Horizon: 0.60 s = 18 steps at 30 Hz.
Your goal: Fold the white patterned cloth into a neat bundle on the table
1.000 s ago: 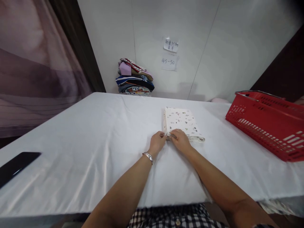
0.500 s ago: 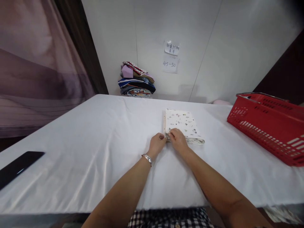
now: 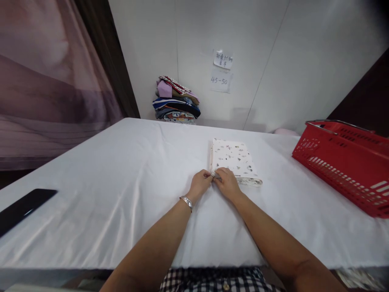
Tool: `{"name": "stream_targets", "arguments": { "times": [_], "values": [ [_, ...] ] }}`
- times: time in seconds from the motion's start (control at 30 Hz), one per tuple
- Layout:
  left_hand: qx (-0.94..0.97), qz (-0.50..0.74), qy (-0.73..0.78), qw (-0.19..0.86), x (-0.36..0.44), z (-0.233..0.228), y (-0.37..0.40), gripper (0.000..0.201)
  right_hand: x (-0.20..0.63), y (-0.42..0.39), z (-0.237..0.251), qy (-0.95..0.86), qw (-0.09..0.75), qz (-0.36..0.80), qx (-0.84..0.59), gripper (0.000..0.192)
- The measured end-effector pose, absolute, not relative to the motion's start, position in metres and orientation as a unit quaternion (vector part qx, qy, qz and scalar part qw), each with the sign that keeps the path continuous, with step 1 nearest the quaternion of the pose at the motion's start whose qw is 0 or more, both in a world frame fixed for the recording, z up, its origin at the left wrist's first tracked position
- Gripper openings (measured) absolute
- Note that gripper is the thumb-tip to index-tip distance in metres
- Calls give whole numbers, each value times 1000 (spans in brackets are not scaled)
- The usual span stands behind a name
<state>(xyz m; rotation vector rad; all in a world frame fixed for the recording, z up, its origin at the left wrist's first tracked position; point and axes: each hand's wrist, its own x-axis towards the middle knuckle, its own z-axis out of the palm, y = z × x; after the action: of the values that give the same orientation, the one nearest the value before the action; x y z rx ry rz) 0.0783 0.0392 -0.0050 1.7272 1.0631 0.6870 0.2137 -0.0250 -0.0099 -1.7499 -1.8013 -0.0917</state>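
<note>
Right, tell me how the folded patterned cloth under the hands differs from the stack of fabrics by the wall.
The folded patterned cloth is one flat white piece with small prints; the stack of fabrics is several pieces in mixed colours, piled high. The cloth lies mid-table, its near corner pinched by the left hand and right hand; the stack sits untouched against the wall. Both are folded textiles.

Both hands, left hand (image 3: 201, 184) and right hand (image 3: 226, 183), pinch the folded cloth (image 3: 234, 160) on the table (image 3: 121, 182).

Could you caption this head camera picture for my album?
Both hands, left hand and right hand, pinch the near corner of a folded patterned cloth on a white table.
</note>
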Motion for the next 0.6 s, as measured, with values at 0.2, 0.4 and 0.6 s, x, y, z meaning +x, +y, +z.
{"name": "stream_targets", "arguments": {
  "times": [0.2, 0.4, 0.6],
  "values": [
    [700, 287, 425, 497, 78, -4, 38, 6, 211, -23, -10, -661, 322, -21, -678, 11],
    [680, 284, 437, 515, 77, -7, 41, 9, 215, -24, -7, -637, 396, -18, -661, 14],
    [651, 258, 467, 540, 78, -5, 46, 10, 218, -24, -10, -630, 438, -29, -641, 14]
  ]
}}
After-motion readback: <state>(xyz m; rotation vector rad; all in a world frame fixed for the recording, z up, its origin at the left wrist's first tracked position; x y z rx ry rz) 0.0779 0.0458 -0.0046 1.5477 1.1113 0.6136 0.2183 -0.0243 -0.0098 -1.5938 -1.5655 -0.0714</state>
